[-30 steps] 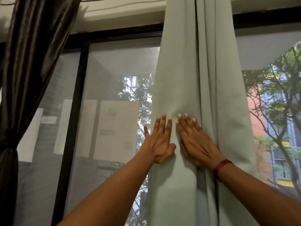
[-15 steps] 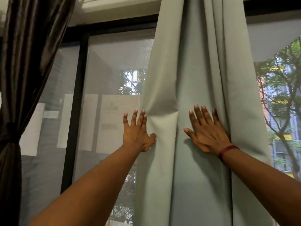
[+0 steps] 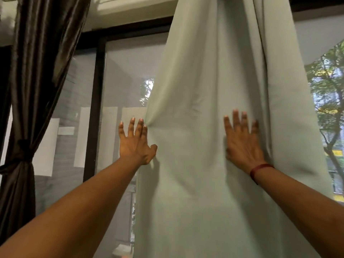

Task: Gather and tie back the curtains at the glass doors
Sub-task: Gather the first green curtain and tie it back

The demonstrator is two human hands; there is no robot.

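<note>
Your flat, ungripping left hand (image 3: 136,144) and right hand (image 3: 242,144) have parted to 9 and 3 o'clock on the green curtain (image 3: 204,71), apparently ready to gather it.

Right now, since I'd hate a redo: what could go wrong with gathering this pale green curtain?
The left hand and right hand touch the pale green curtain with straight fingers, gripping nothing, so the fabric may slide free. No tie-back for it is in view, unlike the tied dark brown curtain; letting go to fetch one could undo the gather.
</note>
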